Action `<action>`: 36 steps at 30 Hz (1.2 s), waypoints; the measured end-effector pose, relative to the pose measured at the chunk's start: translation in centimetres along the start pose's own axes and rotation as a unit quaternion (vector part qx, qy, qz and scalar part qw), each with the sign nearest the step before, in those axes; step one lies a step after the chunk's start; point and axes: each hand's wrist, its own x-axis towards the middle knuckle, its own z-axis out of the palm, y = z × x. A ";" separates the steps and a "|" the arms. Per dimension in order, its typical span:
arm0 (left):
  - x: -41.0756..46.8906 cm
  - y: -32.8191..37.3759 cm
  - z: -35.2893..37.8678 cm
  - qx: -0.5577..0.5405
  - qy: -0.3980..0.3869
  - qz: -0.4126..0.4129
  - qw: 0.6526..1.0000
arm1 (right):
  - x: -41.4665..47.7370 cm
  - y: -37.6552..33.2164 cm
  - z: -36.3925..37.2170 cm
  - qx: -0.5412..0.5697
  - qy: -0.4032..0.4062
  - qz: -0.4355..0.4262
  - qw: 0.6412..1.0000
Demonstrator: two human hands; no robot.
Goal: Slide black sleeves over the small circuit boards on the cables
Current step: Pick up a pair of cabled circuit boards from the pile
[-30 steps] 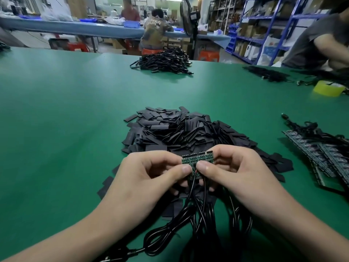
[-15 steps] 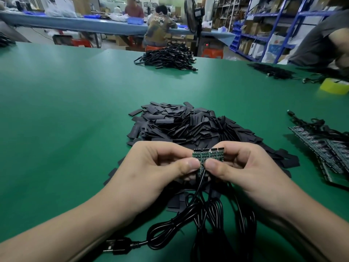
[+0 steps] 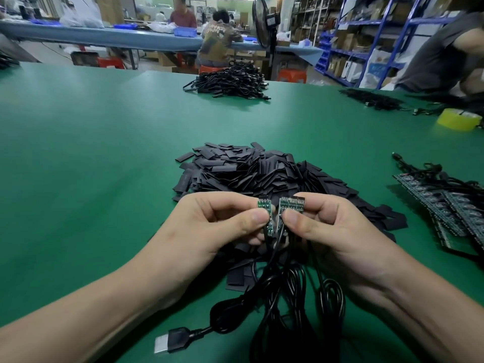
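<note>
Hands [image 3: 207, 226] [image 3: 340, 229] pinch circuit boards [image 3: 292, 204] upright (cables [image 3: 271, 260] hanging downward).

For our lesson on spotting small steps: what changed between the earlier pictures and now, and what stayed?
The left hand pulled one circuit board leftward, off the bunch the right hand keeps pinching; a gap now separates them. The sleeve pile and cables stayed put.

Desk [image 3: 91, 153] plain green. Sleeves [image 3: 243, 171] matte black, heaped. Circuit boards [image 3: 290, 205] green, dark components. Cables [image 3: 288, 292] glossy black; plug [image 3: 171, 339] black, silver tip. Tape roll [image 3: 458, 119], right of sleeves, yellow. Shelving [image 3: 379, 35] beyond desk blue.
</note>
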 end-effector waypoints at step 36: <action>0.2 -1.3 -0.1 0.125 0.071 0.088 0.986 | 0.0 -2.0 0.4 0.045 0.140 -0.114 0.983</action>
